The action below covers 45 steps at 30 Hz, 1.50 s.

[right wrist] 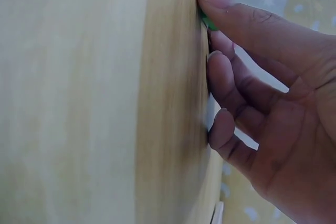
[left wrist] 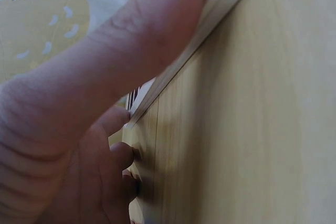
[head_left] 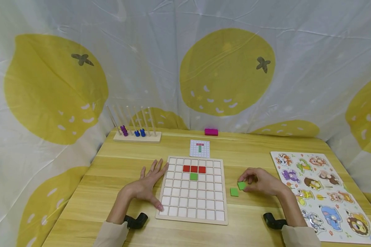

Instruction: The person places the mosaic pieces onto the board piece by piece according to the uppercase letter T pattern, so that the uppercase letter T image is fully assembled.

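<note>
A wooden grid board (head_left: 192,203) with white squares lies on the table, carrying three red tiles (head_left: 194,169) in a row and a green tile (head_left: 193,176) beneath the middle one. My left hand (head_left: 144,185) spreads along the board's left side, its thumb on the lower left corner and index fingertip by the upper edge. To the right of the board, my right hand (head_left: 263,181) pinches a green square tile (head_left: 242,185) between thumb and fingers, close over the tabletop. Beside it lies another loose green tile (head_left: 234,192). In the right wrist view the thumb presses the green tile's edge (right wrist: 208,18).
Behind the board lies a small pattern card (head_left: 199,149) with a red and green T. A peg stand (head_left: 137,137) with purple and blue beads is back left, a magenta block (head_left: 211,132) at the back. An animal puzzle board (head_left: 324,192) lies at right.
</note>
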Available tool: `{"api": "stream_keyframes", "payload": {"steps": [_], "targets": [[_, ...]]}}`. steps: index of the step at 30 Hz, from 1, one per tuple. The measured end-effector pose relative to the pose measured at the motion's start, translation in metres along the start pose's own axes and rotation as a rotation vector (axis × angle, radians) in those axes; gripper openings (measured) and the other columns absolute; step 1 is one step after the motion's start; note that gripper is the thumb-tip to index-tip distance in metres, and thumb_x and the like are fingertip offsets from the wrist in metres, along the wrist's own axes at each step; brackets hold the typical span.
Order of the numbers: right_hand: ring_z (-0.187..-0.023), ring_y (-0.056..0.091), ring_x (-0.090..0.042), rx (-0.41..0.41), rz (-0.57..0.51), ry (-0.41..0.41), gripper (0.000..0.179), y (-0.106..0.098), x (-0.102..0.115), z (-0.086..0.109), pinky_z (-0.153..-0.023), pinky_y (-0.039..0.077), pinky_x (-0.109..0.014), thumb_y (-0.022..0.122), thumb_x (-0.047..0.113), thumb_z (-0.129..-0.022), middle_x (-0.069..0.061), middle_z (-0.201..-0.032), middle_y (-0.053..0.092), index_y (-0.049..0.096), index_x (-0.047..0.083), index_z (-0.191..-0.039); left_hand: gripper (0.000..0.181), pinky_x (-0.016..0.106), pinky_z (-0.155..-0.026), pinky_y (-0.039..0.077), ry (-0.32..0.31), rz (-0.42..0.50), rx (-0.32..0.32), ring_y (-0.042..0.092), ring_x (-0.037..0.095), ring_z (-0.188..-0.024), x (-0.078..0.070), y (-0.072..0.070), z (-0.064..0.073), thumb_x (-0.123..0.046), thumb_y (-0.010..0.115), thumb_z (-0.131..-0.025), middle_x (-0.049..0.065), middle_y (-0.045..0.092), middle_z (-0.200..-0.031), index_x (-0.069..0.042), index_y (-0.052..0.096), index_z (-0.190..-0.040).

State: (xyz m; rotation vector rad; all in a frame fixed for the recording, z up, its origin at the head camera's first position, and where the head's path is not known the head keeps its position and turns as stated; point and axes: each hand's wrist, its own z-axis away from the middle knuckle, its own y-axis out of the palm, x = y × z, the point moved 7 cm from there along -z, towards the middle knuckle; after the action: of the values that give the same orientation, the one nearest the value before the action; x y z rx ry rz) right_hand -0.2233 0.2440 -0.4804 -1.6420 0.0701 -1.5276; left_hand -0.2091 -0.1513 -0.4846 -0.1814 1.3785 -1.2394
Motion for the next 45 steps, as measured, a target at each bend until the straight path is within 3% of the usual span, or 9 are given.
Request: {"api": "stream_keyframes", "payload": {"steps": [7,13,23,31,39,45], "targets": [[-0.082,0.057,-0.006,-0.018,0.01,0.012,0.025,0.0,0.002,-0.003,-0.072,0.052,-0.022,0.08,0.019,-0.091,-0.004,-0.099,0.069,0.073,0.008,-0.112,0.151,0.072,-0.121,-0.018,-0.009,-0.002,0.005,-0.023,0.044,-0.157,0.001,0.0,0.001,-0.042,0.099,-0.058,0.023,-0.018,-0.171,-0.009,-0.001,-0.167],[-0.081,0.056,-0.009,-0.084,-0.011,-0.016,0.021,0.007,0.024,-0.013,-0.068,0.05,-0.022,0.076,0.017,-0.094,-0.006,-0.099,0.067,0.074,0.007,-0.113,0.151,0.072,-0.122,-0.016,-0.016,-0.022,0.01,-0.022,0.043,-0.158,0.0,0.001,0.001,-0.044,0.099,-0.058,0.021,-0.018,-0.172,-0.011,0.0,-0.167],[-0.076,0.054,-0.016,-0.157,-0.09,0.092,0.021,0.051,0.072,-0.05,-0.059,0.044,-0.021,0.081,0.013,-0.089,-0.007,-0.107,0.071,0.078,0.009,-0.109,0.15,0.072,-0.122,-0.017,-0.012,-0.014,0.002,-0.022,0.044,-0.158,-0.001,-0.001,0.001,-0.041,0.099,-0.059,0.022,-0.018,-0.171,-0.009,0.0,-0.167],[-0.061,0.044,-0.013,-0.195,-0.147,0.116,0.021,0.082,0.097,-0.07,-0.054,0.038,-0.02,0.087,0.007,-0.08,-0.007,-0.094,0.074,0.081,0.005,-0.1,0.15,0.072,-0.122,-0.017,-0.014,-0.007,0.0,-0.022,0.043,-0.158,-0.002,0.0,0.001,-0.041,0.099,-0.058,0.022,-0.017,-0.171,-0.01,0.0,-0.167],[-0.082,0.055,-0.015,-0.25,-0.155,0.196,0.019,0.095,0.101,-0.075,-0.066,0.047,-0.026,0.09,0.005,-0.075,-0.005,-0.093,0.074,0.082,0.008,-0.091,0.151,0.072,-0.122,-0.016,-0.019,-0.006,0.005,-0.022,0.042,-0.158,-0.001,0.001,0.0,-0.041,0.099,-0.058,0.022,-0.018,-0.171,-0.01,0.0,-0.167],[-0.085,0.057,-0.016,-0.26,-0.129,0.218,0.02,0.099,0.104,-0.076,-0.069,0.049,-0.028,0.091,0.005,-0.073,-0.005,-0.094,0.075,0.083,0.008,-0.091,0.15,0.071,-0.122,-0.016,-0.026,-0.005,0.002,-0.022,0.042,-0.158,-0.001,0.0,0.0,-0.041,0.1,-0.058,0.021,-0.017,-0.172,-0.01,0.001,-0.167]]}}
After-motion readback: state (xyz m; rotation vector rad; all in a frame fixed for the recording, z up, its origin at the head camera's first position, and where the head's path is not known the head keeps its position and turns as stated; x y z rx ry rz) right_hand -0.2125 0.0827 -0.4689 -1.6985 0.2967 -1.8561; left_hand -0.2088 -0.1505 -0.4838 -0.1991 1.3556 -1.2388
